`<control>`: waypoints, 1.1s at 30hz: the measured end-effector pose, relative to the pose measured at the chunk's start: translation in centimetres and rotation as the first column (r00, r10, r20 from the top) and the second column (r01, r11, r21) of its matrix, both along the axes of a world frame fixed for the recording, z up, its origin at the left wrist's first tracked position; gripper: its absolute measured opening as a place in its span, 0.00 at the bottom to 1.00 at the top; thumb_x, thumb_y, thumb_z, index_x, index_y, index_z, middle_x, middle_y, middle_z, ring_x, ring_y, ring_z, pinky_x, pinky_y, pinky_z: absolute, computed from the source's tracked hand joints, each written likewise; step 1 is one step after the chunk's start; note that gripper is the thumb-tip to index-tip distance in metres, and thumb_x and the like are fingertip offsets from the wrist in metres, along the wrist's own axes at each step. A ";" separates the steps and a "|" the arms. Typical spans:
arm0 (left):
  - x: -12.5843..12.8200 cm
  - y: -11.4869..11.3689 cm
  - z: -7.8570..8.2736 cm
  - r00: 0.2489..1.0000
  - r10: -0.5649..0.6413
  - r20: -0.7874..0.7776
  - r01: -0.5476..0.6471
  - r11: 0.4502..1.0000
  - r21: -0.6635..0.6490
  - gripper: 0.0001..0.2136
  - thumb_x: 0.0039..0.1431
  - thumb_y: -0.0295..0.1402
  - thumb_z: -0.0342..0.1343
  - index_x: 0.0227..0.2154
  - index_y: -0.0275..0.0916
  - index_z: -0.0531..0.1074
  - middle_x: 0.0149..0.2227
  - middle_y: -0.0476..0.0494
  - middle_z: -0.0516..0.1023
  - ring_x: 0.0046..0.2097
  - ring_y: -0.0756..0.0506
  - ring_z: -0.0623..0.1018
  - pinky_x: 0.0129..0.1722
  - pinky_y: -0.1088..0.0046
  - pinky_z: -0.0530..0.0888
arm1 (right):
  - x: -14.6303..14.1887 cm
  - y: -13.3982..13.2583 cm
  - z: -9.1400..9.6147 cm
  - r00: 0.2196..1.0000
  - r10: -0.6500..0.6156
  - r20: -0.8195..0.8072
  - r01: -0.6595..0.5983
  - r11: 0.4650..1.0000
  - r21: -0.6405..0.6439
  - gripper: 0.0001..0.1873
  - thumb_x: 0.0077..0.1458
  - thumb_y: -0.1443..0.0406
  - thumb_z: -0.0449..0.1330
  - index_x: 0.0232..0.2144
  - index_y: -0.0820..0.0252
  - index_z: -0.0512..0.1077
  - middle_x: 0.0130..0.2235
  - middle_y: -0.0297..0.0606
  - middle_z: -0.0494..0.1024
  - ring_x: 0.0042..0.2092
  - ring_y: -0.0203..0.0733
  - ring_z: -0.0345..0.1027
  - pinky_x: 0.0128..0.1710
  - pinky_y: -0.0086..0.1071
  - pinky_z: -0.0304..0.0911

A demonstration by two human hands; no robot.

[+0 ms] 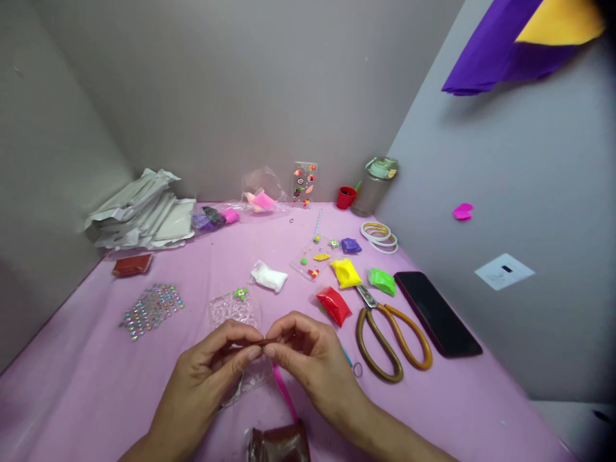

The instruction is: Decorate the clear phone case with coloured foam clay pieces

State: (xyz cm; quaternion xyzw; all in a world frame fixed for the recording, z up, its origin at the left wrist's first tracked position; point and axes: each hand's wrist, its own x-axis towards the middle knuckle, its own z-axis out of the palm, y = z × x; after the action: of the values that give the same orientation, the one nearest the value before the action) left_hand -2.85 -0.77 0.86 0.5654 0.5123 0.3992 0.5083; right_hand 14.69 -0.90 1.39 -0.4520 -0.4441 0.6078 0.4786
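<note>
My left hand [216, 362] and my right hand [308, 353] meet above the pink table [72, 385], fingertips pinched together. Between them they stretch a thin brown strip of clay [266, 343]. A clear plastic sheet [233, 311] with a small green and pink clay flower lies just beyond my left hand. A pink stick tool [285, 393] lies under my right hand. A packet of brown clay [282, 444] sits at the near edge between my wrists.
Red [333, 305], yellow [345, 272], green [382, 281], purple [350, 245] and white [268, 276] clay packets lie ahead. Scissors [391, 335] and a black phone [437, 312] are at right. A rhinestone sheet [151, 309] and stacked packaging [144, 210] are at left.
</note>
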 end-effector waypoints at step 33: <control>0.2 -0.7 -0.4 0.968 -0.058 -0.245 0.128 0.950 0.284 0.15 0.68 0.35 0.50 0.24 0.42 0.70 0.24 0.52 0.69 0.26 0.50 0.72 0.27 0.77 0.68 | -0.1 -0.4 0.0 0.998 0.055 0.021 -0.055 0.998 0.027 0.03 0.53 0.67 0.66 0.27 0.60 0.76 0.26 0.30 0.74 0.29 0.33 0.64 0.31 0.26 0.61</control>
State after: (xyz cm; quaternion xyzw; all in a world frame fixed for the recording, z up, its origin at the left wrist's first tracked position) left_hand -2.67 -1.47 0.45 0.7022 0.4754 0.3776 0.3719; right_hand 14.60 -1.26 1.34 -0.4392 -0.4695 0.6100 0.4632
